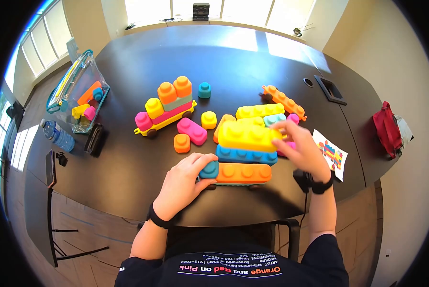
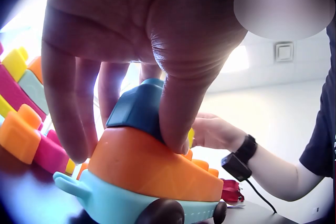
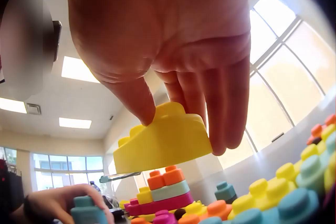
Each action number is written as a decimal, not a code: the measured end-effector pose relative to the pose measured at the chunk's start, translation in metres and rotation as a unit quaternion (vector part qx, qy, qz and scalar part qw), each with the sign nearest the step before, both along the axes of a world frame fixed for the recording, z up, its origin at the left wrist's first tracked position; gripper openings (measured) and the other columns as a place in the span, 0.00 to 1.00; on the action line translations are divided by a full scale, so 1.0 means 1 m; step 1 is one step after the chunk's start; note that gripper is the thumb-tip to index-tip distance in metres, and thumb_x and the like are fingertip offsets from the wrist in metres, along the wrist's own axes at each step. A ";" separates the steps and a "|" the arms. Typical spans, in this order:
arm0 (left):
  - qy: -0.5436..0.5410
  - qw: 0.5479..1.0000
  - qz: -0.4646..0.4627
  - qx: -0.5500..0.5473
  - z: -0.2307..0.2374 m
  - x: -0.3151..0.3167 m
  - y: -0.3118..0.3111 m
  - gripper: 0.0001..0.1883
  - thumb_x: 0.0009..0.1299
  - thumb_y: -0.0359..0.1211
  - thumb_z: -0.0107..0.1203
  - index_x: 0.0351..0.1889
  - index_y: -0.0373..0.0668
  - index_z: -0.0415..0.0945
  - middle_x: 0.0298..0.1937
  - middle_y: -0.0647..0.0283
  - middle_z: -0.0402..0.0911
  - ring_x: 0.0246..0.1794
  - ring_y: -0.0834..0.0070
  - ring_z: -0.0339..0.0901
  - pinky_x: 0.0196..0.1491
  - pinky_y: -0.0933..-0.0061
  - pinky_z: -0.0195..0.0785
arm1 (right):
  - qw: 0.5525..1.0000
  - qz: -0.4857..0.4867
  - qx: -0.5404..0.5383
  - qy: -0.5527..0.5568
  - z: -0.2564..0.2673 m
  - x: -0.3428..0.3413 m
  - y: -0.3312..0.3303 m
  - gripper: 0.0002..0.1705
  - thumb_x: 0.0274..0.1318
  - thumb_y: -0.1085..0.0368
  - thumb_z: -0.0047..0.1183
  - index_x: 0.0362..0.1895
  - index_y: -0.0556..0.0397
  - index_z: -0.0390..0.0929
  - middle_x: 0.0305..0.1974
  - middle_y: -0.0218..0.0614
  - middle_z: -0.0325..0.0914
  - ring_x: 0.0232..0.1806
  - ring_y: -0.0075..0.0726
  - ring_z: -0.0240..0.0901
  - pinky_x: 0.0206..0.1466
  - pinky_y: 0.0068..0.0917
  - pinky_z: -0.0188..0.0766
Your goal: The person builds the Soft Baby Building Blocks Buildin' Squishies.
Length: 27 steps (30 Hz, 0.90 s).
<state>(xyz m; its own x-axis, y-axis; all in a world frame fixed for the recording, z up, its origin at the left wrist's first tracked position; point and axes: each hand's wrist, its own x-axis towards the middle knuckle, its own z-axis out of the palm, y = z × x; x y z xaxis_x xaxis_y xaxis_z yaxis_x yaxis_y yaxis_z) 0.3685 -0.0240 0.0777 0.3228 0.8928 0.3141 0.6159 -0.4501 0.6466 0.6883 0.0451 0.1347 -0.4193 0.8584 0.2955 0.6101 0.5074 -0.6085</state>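
Note:
My left hand (image 1: pixel 183 179) pinches a small blue block (image 1: pixel 208 170) on the left end of a long orange block (image 1: pixel 243 173). In the left wrist view that orange block (image 2: pixel 152 163) sits on a light-blue wheeled base (image 2: pixel 121 203). Thumb and fingers of my right hand (image 1: pixel 300 148) grip the right end of a long yellow block (image 1: pixel 248 136), raised above a long blue block (image 1: pixel 248 155). From the right wrist, the yellow block (image 3: pixel 163 142) hangs tilted below my right hand (image 3: pixel 168 50).
A wheeled stack (image 1: pixel 169 112) stands at the left-back, near loose pink (image 1: pixel 192 131), orange (image 1: pixel 182 143) and teal (image 1: pixel 204 90) blocks. An orange base (image 1: pixel 284 102) lies back right, a picture sheet (image 1: pixel 333 155) at right. A clear bag (image 1: pixel 83 95) and bottle (image 1: pixel 59 136) are far left.

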 end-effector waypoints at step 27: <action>-0.002 1.000 0.003 -0.001 0.001 0.003 0.001 0.28 0.63 0.29 0.75 0.61 0.46 0.79 0.51 0.59 0.83 0.47 0.59 0.84 0.46 0.66 0.83 | 0.999 0.038 0.020 0.023 -0.053 -0.016 -0.054 0.21 0.67 0.62 0.66 0.61 0.50 0.81 0.51 0.44 0.82 0.50 0.56 0.82 0.53 0.41 0.80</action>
